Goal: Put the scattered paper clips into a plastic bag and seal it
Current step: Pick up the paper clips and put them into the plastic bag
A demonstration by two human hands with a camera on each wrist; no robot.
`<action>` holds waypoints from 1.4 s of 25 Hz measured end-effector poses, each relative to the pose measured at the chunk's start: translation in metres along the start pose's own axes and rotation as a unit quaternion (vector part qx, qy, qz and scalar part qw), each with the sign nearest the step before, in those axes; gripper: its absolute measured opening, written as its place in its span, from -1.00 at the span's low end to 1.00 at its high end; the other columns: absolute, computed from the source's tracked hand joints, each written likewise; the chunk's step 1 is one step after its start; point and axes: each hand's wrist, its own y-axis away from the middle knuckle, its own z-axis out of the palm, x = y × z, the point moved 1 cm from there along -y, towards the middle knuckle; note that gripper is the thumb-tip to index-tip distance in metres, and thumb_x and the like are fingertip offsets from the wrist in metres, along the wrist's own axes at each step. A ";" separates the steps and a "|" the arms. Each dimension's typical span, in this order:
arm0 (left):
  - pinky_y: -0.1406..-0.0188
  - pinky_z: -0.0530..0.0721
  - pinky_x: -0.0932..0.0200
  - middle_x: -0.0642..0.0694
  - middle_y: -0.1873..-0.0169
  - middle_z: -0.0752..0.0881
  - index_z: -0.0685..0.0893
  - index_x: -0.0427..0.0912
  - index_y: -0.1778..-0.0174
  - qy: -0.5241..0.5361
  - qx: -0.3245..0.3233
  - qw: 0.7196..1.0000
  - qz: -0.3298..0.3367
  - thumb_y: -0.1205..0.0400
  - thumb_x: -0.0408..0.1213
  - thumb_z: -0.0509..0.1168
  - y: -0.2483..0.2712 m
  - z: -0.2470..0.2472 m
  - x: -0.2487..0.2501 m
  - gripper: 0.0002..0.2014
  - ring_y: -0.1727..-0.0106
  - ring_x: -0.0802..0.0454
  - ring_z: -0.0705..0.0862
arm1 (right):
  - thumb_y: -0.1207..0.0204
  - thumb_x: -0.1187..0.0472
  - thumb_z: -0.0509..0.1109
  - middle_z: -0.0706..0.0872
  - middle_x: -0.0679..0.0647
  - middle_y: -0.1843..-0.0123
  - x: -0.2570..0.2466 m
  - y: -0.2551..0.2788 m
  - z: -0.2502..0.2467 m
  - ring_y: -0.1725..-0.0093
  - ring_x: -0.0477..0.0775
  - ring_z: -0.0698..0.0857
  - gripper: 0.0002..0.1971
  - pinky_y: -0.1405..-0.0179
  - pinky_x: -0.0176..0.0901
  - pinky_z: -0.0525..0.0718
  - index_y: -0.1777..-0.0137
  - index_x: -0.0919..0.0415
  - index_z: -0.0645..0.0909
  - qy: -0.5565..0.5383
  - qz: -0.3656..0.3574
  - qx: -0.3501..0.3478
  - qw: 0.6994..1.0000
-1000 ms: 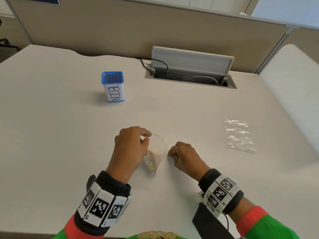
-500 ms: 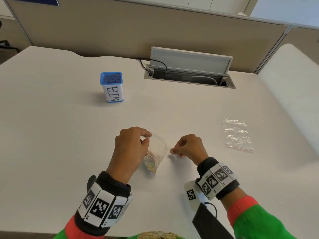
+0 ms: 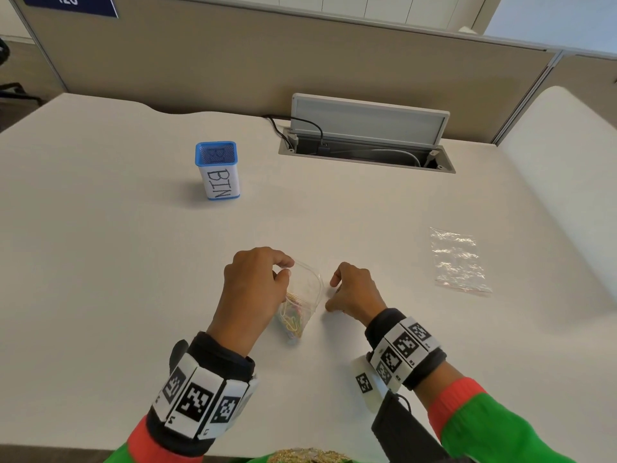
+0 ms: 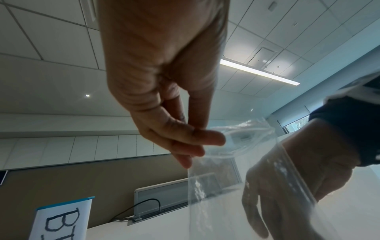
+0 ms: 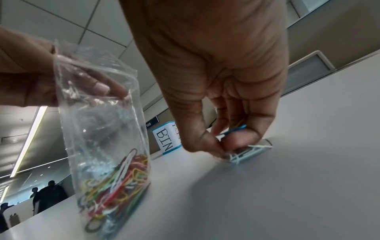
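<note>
Left hand [image 3: 253, 289] pinches plastic bag [image 5: 107, 129] rim, mouth open, bag upright on counter [image 3: 133, 295]. Right hand [image 5: 222, 91] pinches paper clips [image 5: 236, 129] just right of it. Risk: clips slipping from pinch, or bag toppling.

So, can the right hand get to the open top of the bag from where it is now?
Probably yes. The right hand is just beside the bag, the left hand holds its top open, and nothing lies between them.
</note>
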 end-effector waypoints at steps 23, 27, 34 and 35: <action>-0.22 0.61 0.04 -0.17 -0.07 0.79 0.70 -0.17 -0.14 0.007 -0.006 0.999 -0.031 -0.59 -0.27 0.30 -0.005 0.002 0.001 -0.77 0.18 -0.06 0.79 | -0.44 0.48 0.35 0.84 0.26 0.07 -0.069 0.048 -0.053 0.06 0.12 0.82 -0.80 0.07 -0.07 0.83 0.04 0.34 0.78 -0.184 -0.158 -0.048 0.969; -0.25 0.62 0.00 -0.15 0.03 0.82 0.72 -0.16 -0.10 0.013 -0.001 1.000 -0.027 -0.59 -0.29 0.30 -0.003 0.002 0.002 -0.81 0.23 -0.05 0.79 | -0.38 0.47 0.47 0.79 0.25 0.26 -0.041 0.033 -0.067 0.32 0.07 0.79 -0.89 0.32 -0.25 0.80 0.09 0.43 0.75 -0.239 -0.105 -0.010 0.965; -0.22 0.65 -0.07 -0.12 0.01 0.81 0.73 -0.14 -0.06 0.015 0.002 1.000 -0.009 -0.58 -0.32 0.31 -0.002 0.001 0.004 -0.83 0.28 -0.02 0.79 | -0.24 0.36 0.61 0.78 0.20 0.29 0.011 0.002 -0.038 0.44 0.05 0.67 -0.88 0.40 -0.27 0.70 0.23 0.35 0.77 0.031 -0.029 -0.028 0.999; -0.22 0.65 -0.10 -0.12 0.00 0.80 0.73 -0.14 -0.05 0.016 0.002 1.000 -0.008 -0.58 -0.32 0.31 -0.002 0.001 0.003 -0.83 0.28 -0.02 0.80 | -0.22 0.33 0.63 0.78 0.18 0.26 0.013 0.000 -0.034 0.41 0.07 0.67 -0.86 0.34 -0.23 0.70 0.24 0.31 0.77 0.062 -0.031 -0.027 0.997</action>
